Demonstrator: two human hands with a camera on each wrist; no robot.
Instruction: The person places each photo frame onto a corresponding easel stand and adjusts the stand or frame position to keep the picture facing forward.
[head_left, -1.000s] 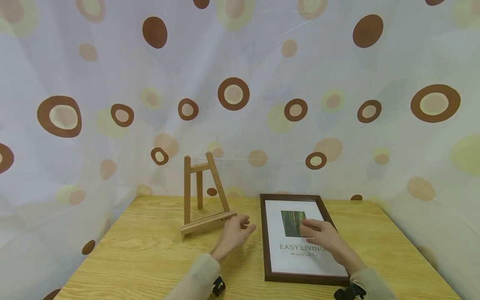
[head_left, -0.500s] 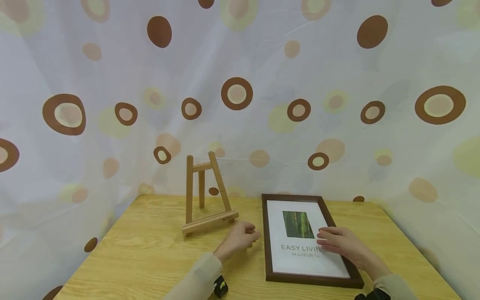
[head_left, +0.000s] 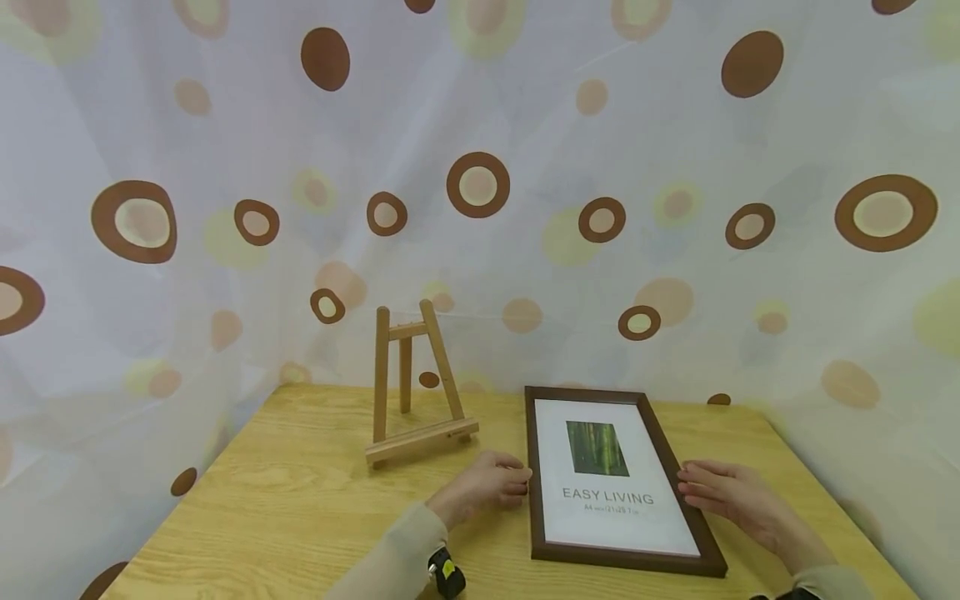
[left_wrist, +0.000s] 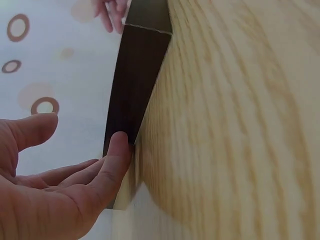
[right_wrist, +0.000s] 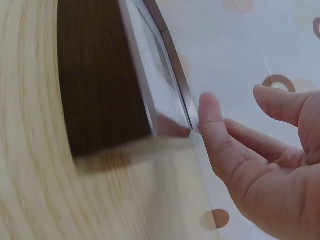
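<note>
A picture frame (head_left: 622,521) with a dark brown border lies flat on the table; its white sheet reads "EASY LIVING" below a small green forest picture. At its left side is my left hand (head_left: 487,485). In the left wrist view, a fingertip of the left hand (left_wrist: 75,192) meets the frame's dark side (left_wrist: 137,75), with the thumb held apart. My right hand (head_left: 738,500) is by the frame's right edge. The right wrist view shows the right hand (right_wrist: 255,160) with thumb and fingers spread, fingertips close to the frame (right_wrist: 100,75); whether they touch is unclear.
A small wooden easel (head_left: 420,437) stands upright on the table (head_left: 255,500), left of the frame and beyond my left hand. A white curtain (head_left: 525,275) with brown and beige circles hangs behind the table and along both sides.
My right hand has moved right, from above the sheet to the frame's right edge. My left hand has shifted from beside the easel's ledge to the frame's left edge. The frame stays put.
</note>
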